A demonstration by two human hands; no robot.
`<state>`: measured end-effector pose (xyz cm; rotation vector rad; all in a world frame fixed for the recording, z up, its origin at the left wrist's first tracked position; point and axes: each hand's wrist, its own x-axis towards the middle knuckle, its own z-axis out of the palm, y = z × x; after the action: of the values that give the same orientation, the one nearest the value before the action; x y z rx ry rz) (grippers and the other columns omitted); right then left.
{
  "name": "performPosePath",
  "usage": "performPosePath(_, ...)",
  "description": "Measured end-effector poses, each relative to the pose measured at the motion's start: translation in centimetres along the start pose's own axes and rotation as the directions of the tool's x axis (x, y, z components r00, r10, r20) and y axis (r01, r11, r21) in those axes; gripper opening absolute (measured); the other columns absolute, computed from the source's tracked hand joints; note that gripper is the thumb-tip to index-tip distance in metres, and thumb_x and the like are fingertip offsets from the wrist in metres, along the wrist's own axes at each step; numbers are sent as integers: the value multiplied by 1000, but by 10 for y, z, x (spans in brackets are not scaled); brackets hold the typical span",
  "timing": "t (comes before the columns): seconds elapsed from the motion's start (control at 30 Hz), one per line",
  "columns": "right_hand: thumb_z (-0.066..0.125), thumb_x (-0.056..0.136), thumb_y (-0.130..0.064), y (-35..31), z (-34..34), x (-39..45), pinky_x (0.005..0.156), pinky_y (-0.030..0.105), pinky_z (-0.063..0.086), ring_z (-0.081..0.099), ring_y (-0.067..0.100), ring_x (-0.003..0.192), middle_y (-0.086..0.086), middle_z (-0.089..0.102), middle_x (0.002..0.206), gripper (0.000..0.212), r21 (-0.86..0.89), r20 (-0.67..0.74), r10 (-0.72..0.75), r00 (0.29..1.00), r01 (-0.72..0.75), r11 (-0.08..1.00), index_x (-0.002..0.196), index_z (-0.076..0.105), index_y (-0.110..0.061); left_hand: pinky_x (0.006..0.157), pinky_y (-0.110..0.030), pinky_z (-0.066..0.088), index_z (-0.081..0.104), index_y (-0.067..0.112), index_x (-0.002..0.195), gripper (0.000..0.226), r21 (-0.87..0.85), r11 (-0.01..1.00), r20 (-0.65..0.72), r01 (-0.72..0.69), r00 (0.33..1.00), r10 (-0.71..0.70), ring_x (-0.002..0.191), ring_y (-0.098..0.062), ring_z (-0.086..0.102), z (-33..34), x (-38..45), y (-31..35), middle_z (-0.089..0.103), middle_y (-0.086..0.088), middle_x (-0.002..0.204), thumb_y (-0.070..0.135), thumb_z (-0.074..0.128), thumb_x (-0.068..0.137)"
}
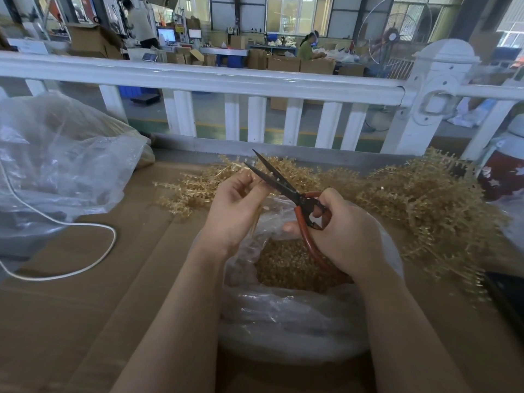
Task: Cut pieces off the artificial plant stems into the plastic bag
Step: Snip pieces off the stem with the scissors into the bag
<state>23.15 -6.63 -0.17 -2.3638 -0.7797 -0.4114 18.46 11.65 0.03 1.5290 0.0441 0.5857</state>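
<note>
R hand [337, 234] w/ red-handled scissors [286, 188], blades apart over crinkly plastic bag [283, 316].

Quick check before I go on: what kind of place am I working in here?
Most likely a factory or packing workshop. Beyond the white railing there are stacked cardboard boxes, other workers at benches, and a big industrial fan. On your own bench, a heap of artificial stems waits beside the bag.

Tan plastic stems [419, 199] heaped on table; clear bag [283, 316] holds cut pieces [286, 268]
</note>
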Motion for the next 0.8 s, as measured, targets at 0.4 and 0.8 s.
performPosePath(0.4,63,67,-81,3,2,0,62,4,40,46,1,50,-12,52,60,61,1,-23,-27,999,27,1000,81,49,-23,73,-21,54,73,12,91,12,-60,998,19,-28,999,30,85,-20,65,-1,-1,0,73,-13,94,7,63,95)
performPosePath(0.8,56,68,-87,9,8,2,50,12,41,47,0,47,-16,50,58,59,-36,-59,-66,996,63,997,83,45,-30,71,-17,54,72,0,100,15,82,993,80,-88,993,81,78,-19,70,-3,-2,3,74,-12,91,-3,58,95)
